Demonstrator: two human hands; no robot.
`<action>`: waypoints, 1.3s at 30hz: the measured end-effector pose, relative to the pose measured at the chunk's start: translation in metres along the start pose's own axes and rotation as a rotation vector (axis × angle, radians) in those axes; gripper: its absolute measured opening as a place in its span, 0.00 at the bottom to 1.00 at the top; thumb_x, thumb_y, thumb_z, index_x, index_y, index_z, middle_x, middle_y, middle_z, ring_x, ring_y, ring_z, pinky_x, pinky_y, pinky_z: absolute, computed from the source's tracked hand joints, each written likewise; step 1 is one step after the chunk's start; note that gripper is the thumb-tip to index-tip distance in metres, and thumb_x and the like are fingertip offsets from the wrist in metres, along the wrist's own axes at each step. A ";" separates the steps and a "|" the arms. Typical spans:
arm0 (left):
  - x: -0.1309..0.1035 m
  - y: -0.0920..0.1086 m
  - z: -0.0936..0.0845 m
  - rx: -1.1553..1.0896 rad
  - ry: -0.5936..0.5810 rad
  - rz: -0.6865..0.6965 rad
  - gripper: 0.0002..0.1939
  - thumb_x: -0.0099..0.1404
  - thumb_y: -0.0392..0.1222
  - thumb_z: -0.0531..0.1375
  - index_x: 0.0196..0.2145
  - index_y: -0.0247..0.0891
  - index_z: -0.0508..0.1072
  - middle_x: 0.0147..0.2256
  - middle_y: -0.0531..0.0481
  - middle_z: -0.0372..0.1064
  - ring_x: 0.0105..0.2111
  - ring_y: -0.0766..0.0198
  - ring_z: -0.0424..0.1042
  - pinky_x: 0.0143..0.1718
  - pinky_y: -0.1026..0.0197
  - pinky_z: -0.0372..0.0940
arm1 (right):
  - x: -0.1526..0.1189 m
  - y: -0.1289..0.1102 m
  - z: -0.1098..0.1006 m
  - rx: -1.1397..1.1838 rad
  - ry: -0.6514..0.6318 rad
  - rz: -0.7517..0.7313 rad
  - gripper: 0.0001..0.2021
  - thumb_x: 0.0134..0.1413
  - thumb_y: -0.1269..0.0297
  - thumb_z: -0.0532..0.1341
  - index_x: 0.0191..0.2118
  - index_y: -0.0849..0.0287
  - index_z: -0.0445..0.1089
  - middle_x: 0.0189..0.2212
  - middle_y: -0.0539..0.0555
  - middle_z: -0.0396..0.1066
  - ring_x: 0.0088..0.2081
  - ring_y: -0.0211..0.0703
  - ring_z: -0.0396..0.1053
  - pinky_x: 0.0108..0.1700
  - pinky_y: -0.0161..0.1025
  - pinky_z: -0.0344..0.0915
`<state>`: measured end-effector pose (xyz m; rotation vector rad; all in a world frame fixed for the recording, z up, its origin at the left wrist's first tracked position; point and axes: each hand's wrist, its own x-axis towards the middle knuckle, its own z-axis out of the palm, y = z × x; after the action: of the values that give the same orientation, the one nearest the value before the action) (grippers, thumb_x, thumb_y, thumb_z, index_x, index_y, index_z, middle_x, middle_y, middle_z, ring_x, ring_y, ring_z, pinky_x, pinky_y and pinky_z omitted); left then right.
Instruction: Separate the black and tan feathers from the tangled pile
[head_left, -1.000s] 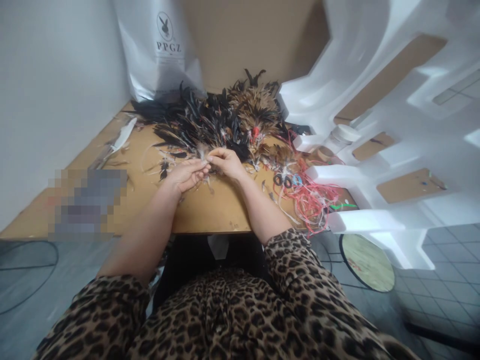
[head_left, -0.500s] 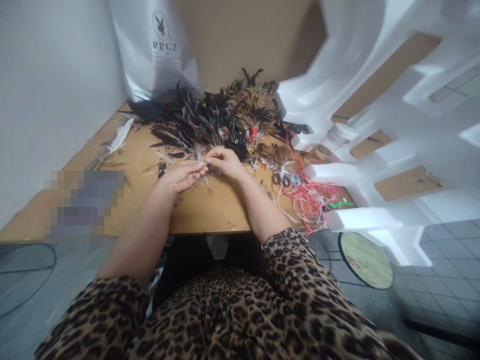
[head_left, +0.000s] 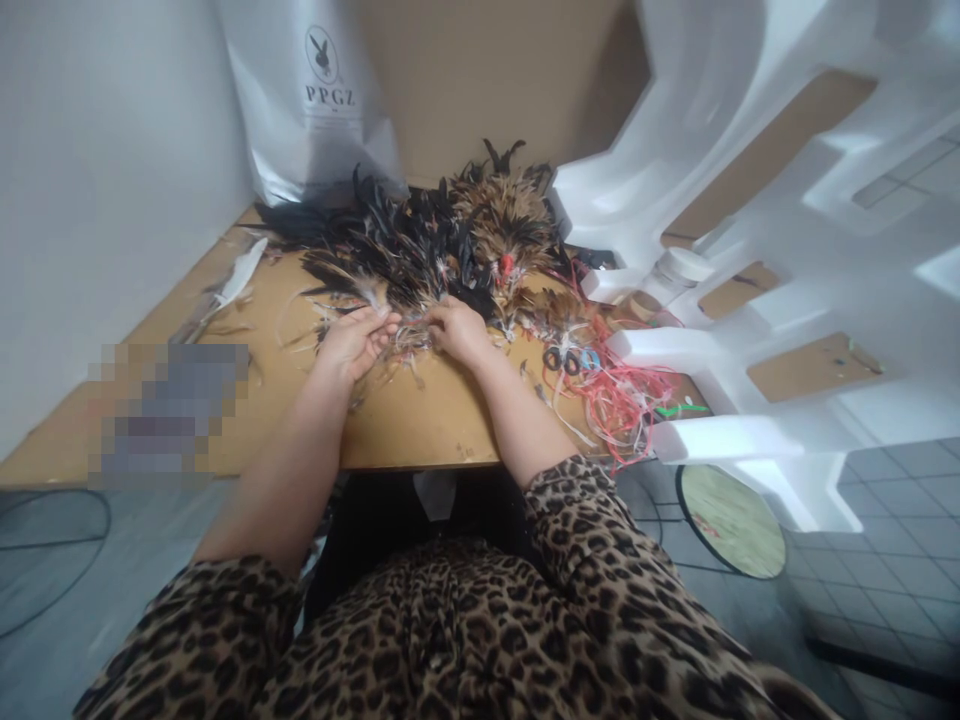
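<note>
My left hand [head_left: 355,342] pinches a feather [head_left: 373,294] between thumb and forefinger; its pale fluffy base shows above the fingertips. To its right, my right hand [head_left: 459,330] is closed with its fingertips together at the near edge of the feather pile. What sits in those fingertips, if anything, is too small to make out. Just beyond both hands lie black feathers [head_left: 405,225] in a loose heap. A bundle of brown feathers [head_left: 510,215] with a red tie stands behind them to the right.
Scissors with dark handles [head_left: 562,360] lie right of my right arm, beside tangled pink strings [head_left: 626,400]. A white feather [head_left: 244,270] is at the table's left. White foam packing [head_left: 720,350] borders the right side, and a white bag [head_left: 315,110] stands at the back.
My hands were together at the fingertips and have moved apart. The left has shifted left with the feather, the right slightly right.
</note>
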<state>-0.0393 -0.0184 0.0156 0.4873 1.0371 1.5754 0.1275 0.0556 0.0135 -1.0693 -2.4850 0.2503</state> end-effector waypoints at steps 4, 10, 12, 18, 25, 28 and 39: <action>0.004 -0.007 -0.005 0.027 -0.047 -0.001 0.02 0.58 0.29 0.60 0.27 0.30 0.70 0.25 0.46 0.73 0.21 0.73 0.71 0.19 0.75 0.63 | -0.002 -0.009 0.002 -0.143 -0.045 0.019 0.13 0.55 0.67 0.52 0.41 0.57 0.73 0.40 0.58 0.68 0.44 0.46 0.65 0.43 0.39 0.60; 0.008 -0.011 -0.010 0.070 -0.055 -0.032 0.02 0.56 0.30 0.62 0.28 0.30 0.70 0.30 0.43 0.75 0.29 0.65 0.76 0.25 0.72 0.68 | 0.005 0.002 0.006 0.259 0.043 0.143 0.10 0.52 0.63 0.56 0.32 0.59 0.74 0.31 0.53 0.72 0.35 0.39 0.67 0.38 0.35 0.60; 0.008 -0.011 -0.010 0.077 -0.049 -0.026 0.02 0.56 0.30 0.62 0.28 0.30 0.71 0.31 0.42 0.75 0.31 0.64 0.76 0.26 0.71 0.68 | 0.009 0.006 0.007 0.532 0.068 0.197 0.10 0.50 0.61 0.59 0.28 0.61 0.73 0.26 0.51 0.71 0.29 0.35 0.65 0.33 0.33 0.59; 0.008 -0.011 -0.009 0.063 -0.050 -0.016 0.03 0.55 0.30 0.63 0.29 0.29 0.72 0.32 0.42 0.75 0.30 0.66 0.76 0.26 0.72 0.68 | 0.011 0.005 0.004 1.271 -0.033 0.423 0.11 0.42 0.58 0.65 0.28 0.61 0.69 0.23 0.49 0.70 0.18 0.27 0.56 0.18 0.28 0.49; 0.004 -0.009 -0.005 0.053 -0.097 -0.043 0.02 0.55 0.28 0.62 0.29 0.28 0.72 0.31 0.41 0.75 0.28 0.65 0.76 0.24 0.72 0.68 | 0.010 -0.001 0.004 1.300 -0.049 0.382 0.13 0.42 0.56 0.65 0.33 0.59 0.74 0.31 0.50 0.74 0.27 0.30 0.65 0.24 0.26 0.56; 0.003 -0.009 -0.004 0.044 -0.100 -0.047 0.03 0.54 0.28 0.62 0.30 0.28 0.73 0.31 0.41 0.75 0.27 0.66 0.75 0.24 0.72 0.67 | 0.010 -0.003 0.005 1.218 -0.014 0.347 0.13 0.43 0.56 0.64 0.33 0.58 0.75 0.30 0.50 0.73 0.30 0.31 0.66 0.28 0.28 0.59; 0.000 -0.009 0.002 0.071 -0.099 -0.025 0.03 0.53 0.28 0.63 0.28 0.27 0.73 0.26 0.44 0.74 0.24 0.68 0.74 0.21 0.74 0.65 | 0.007 -0.019 0.009 1.077 0.062 0.194 0.10 0.37 0.60 0.66 0.23 0.62 0.68 0.23 0.47 0.69 0.26 0.32 0.63 0.33 0.32 0.61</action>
<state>-0.0327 -0.0185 0.0090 0.5929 1.0220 1.4813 0.1072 0.0479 0.0140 -0.7748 -1.7120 1.3762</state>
